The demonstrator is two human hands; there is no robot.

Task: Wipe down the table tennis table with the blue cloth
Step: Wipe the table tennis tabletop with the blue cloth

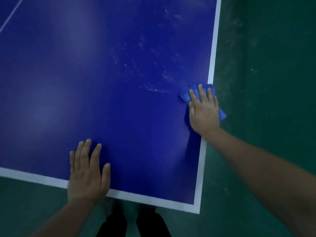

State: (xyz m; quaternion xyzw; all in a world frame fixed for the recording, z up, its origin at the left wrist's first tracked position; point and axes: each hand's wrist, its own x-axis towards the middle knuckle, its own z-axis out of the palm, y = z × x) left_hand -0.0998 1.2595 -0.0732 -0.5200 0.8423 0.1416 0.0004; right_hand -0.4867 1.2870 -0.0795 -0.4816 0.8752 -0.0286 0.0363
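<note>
The table tennis table (102,100) fills most of the view, dark blue with white border lines along its near and right edges. A folded blue cloth (185,96) lies at the right edge, partly over the white line. My right hand (204,110) presses flat on the cloth with straight fingers, covering its middle. My left hand (88,171) rests flat on the table near the front edge, fingers spread, holding nothing. White dusty specks and smears (153,69) mark the surface beyond and left of the cloth.
Green floor (265,82) surrounds the table on the right and in front. The table's near right corner (196,209) is in view. My dark trouser legs (133,224) show below the front edge. A thin white centre line (10,17) crosses the far left.
</note>
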